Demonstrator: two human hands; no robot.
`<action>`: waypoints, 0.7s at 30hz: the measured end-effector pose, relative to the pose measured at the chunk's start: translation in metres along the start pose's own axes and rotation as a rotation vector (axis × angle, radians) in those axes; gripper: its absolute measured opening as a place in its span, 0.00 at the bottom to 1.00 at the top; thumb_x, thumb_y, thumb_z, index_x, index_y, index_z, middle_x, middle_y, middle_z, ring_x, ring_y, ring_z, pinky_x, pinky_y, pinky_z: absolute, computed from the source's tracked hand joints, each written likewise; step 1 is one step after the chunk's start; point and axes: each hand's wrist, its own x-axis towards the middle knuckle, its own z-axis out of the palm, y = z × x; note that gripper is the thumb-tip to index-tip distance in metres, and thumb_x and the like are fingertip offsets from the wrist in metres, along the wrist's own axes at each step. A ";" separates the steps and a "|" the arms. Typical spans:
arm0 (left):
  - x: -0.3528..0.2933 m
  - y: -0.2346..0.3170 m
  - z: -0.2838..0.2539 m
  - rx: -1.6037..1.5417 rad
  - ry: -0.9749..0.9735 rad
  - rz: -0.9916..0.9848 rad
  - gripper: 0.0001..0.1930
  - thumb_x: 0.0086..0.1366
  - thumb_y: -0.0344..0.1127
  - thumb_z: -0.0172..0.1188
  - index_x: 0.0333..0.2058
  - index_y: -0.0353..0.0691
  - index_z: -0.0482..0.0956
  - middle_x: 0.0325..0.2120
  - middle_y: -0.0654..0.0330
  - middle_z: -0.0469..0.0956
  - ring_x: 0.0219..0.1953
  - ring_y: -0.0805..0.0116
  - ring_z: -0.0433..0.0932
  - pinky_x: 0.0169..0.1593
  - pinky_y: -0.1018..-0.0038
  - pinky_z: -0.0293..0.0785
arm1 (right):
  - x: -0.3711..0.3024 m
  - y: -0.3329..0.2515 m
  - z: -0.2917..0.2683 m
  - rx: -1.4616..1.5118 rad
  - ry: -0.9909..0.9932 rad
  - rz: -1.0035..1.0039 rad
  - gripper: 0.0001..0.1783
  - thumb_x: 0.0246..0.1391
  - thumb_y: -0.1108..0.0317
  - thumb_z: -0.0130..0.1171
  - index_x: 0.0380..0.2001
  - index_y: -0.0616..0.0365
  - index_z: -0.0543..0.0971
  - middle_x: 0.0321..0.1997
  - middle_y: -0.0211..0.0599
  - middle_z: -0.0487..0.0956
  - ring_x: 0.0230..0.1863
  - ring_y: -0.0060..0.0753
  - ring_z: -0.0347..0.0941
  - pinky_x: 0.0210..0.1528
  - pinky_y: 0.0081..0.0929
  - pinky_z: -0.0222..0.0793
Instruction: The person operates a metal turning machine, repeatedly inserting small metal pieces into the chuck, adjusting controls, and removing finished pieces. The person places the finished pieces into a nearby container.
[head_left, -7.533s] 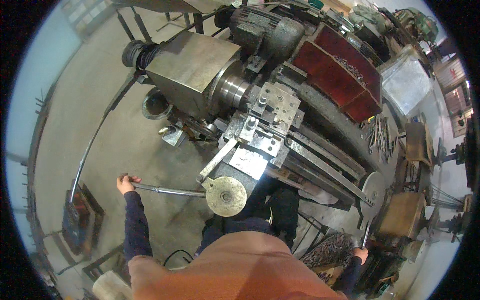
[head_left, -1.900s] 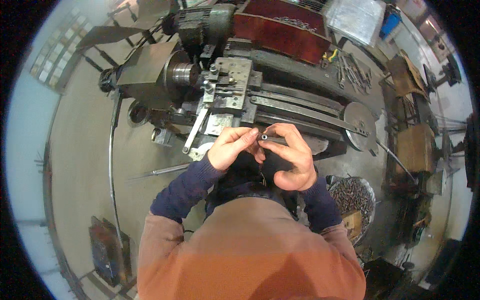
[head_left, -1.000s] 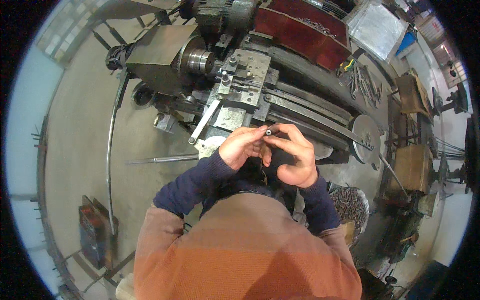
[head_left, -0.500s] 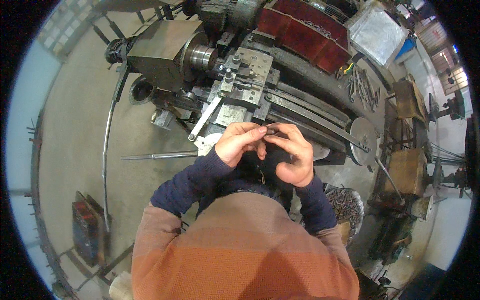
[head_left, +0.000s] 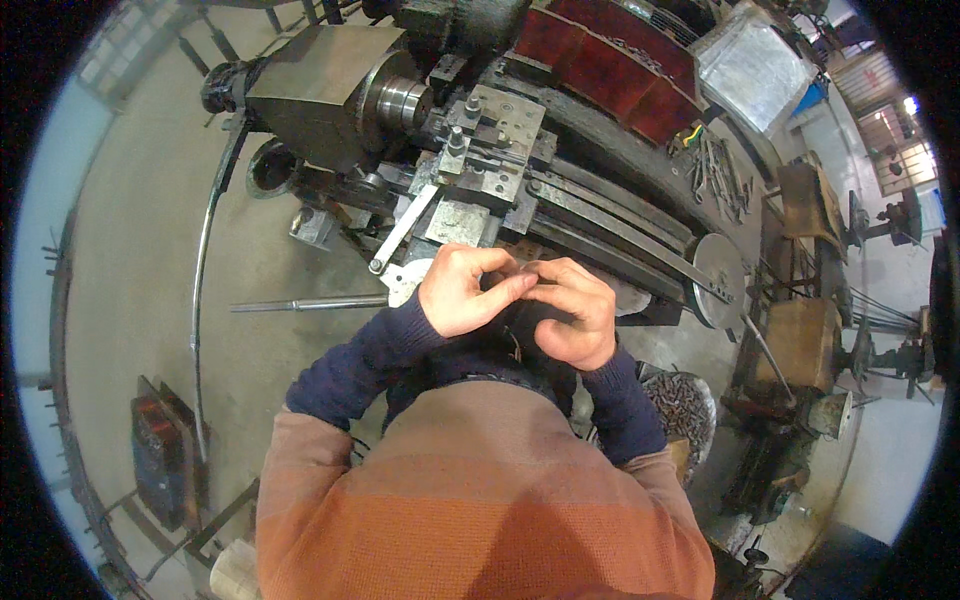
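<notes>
My left hand point(head_left: 463, 293) and my right hand point(head_left: 577, 314) meet at the fingertips in front of a lathe's cross slide point(head_left: 490, 170). Between thumbs and fingers they pinch a small dark metal part, now almost wholly covered by the fingers. Its exact kind does not show. The left thumb lies across the front and touches the right fingertips, while the right thumb stands away from them. Just beyond the left hand is a flat metal lever point(head_left: 407, 232) on the lathe.
The headstock and chuck point(head_left: 400, 103) stand at the far left of the lathe. A dark red tray point(head_left: 605, 75) lies behind it, with wrenches point(head_left: 722, 180) to the right. A container of small metal pieces point(head_left: 680, 410) sits by my right elbow. A long rod point(head_left: 310, 303) sticks out leftward.
Both hands have shifted slightly left, and the left hand has turned so its thumb reaches over the fingertips. The small dark part, visible before between the fingers, is now mostly covered.
</notes>
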 end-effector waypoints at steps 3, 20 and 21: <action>0.000 0.002 -0.004 -0.043 -0.033 0.049 0.10 0.55 0.35 0.60 0.28 0.34 0.77 0.20 0.55 0.77 0.24 0.69 0.77 0.30 0.76 0.71 | -0.005 0.007 0.001 0.100 0.029 0.021 0.21 0.25 0.69 0.53 0.30 0.63 0.79 0.37 0.46 0.76 0.37 0.46 0.73 0.41 0.32 0.68; -0.002 0.011 -0.013 -0.248 -0.132 -0.103 0.11 0.57 0.34 0.57 0.33 0.31 0.75 0.22 0.56 0.77 0.24 0.70 0.76 0.31 0.75 0.71 | -0.005 0.005 -0.001 0.255 -0.012 0.051 0.19 0.28 0.66 0.55 0.29 0.63 0.79 0.35 0.45 0.76 0.36 0.43 0.73 0.41 0.29 0.67; -0.002 0.011 -0.013 -0.223 -0.130 -0.090 0.11 0.57 0.34 0.57 0.33 0.31 0.75 0.22 0.56 0.77 0.24 0.70 0.76 0.32 0.76 0.71 | -0.004 0.002 -0.002 0.196 -0.029 0.043 0.18 0.27 0.67 0.55 0.28 0.63 0.79 0.34 0.45 0.76 0.36 0.43 0.73 0.40 0.30 0.68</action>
